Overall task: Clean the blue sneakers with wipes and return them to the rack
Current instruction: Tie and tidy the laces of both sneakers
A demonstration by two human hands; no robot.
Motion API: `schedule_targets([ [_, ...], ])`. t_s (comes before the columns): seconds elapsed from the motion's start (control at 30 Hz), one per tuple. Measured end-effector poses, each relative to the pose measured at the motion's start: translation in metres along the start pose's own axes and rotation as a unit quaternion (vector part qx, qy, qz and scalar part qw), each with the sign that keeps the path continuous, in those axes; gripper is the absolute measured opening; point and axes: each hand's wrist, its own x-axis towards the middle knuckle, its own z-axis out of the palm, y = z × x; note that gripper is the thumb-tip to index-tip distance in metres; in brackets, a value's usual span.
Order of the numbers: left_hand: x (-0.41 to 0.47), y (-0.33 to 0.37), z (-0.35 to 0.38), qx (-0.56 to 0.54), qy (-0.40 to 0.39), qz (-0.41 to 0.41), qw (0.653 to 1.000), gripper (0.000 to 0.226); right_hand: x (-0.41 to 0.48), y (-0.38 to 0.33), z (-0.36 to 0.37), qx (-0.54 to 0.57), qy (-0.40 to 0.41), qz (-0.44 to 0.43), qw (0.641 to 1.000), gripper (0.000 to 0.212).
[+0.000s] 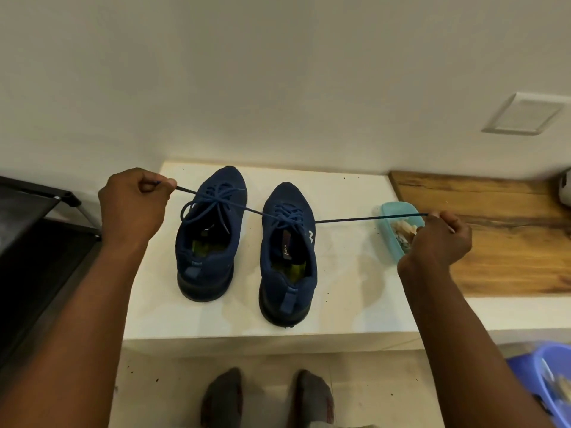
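Note:
Two blue sneakers stand side by side on a white ledge, toes toward the wall: the left sneaker and the right sneaker. A blue lace of the right sneaker is stretched taut out to both sides. My left hand pinches one lace end, to the left of the left sneaker. My right hand pinches the other end at the right. The left sneaker's lace lies in a loose bow.
A teal plastic tub with pale crumpled pieces sits by my right hand. A wooden board lies to the right. A black shoe rack stands at the left. A purple basin is on the floor at lower right. My socked feet are below.

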Motion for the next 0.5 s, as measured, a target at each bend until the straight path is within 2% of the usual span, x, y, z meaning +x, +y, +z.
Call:
schedule_targets([
  [0.07,-0.004,0.007,0.002,0.011,0.004,0.007,1.0,0.014,0.001,0.003,-0.001,-0.025,-0.02,-0.031,0.999,0.016],
  [0.13,-0.011,0.019,0.006,0.054,0.019,0.055,0.997,0.022,-0.004,0.007,-0.003,-0.097,-0.057,-0.131,0.985,0.022],
  [0.2,-0.022,0.041,0.012,0.094,0.006,0.125,0.988,0.027,-0.02,0.011,-0.004,-0.215,-0.103,-0.294,0.925,0.024],
  [0.23,-0.028,0.052,0.017,0.09,-0.028,0.157,0.983,0.025,-0.029,0.013,-0.003,-0.246,-0.131,-0.361,0.89,0.023],
  [0.27,-0.035,0.062,0.024,0.079,-0.079,0.184,0.977,0.023,-0.041,0.014,0.0,-0.256,-0.178,-0.393,0.865,0.021],
  [0.33,-0.051,0.078,0.038,0.091,-0.19,0.225,0.951,0.02,-0.065,0.015,0.007,-0.253,-0.314,-0.397,0.824,0.022],
  [0.37,-0.059,0.081,0.045,0.12,-0.232,0.242,0.934,0.022,-0.076,0.017,0.011,-0.274,-0.38,-0.395,0.79,0.025],
  [0.43,-0.071,0.08,0.058,0.19,-0.276,0.26,0.905,0.028,-0.09,0.022,0.016,-0.363,-0.464,-0.383,0.711,0.032],
  [0.47,-0.075,0.078,0.063,0.22,-0.279,0.263,0.897,0.028,-0.092,0.025,0.019,-0.396,-0.485,-0.363,0.69,0.034],
  [0.5,-0.077,0.075,0.066,0.237,-0.275,0.262,0.894,0.027,-0.093,0.027,0.021,-0.414,-0.494,-0.34,0.685,0.035],
])
